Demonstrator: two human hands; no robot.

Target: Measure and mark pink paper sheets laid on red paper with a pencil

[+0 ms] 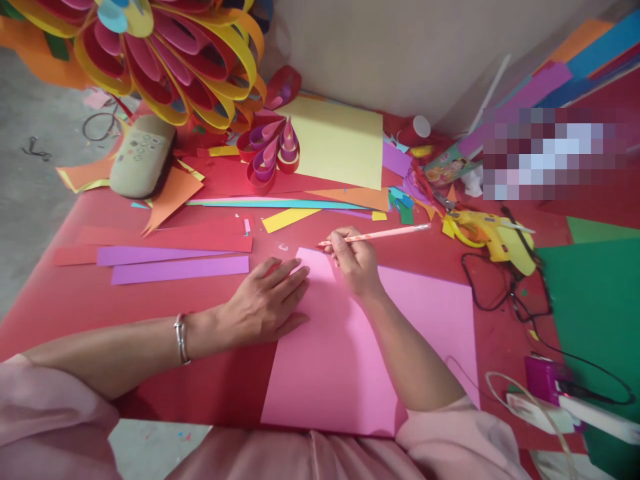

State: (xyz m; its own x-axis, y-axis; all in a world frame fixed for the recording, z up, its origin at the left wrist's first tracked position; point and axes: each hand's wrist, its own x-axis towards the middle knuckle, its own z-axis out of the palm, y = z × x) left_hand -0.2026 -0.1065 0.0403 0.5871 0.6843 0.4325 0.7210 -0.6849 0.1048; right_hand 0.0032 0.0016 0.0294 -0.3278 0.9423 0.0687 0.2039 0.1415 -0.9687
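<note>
A pink paper sheet (320,360) lies before me on the red table, its near edge close to my body. My left hand (270,300) rests flat over the sheet's left edge, fingers stretched and slightly spread. In my right hand (353,260) is a pencil (385,235), pinched between thumb and fingers. Its point is near the top left corner of the sheet, and its eraser end points right. Whether the tip touches the paper I cannot tell. Purple paper strips (180,269) and a red strip (215,242) lie left of my left hand.
A large quilled paper flower (170,60) and a beige case (143,157) are at the back left. Behind my hands lie a small looped paper piece (270,157) and a pale yellow sheet (345,140). On the right are a yellow glue gun (495,237), cables, and a green sheet (600,300).
</note>
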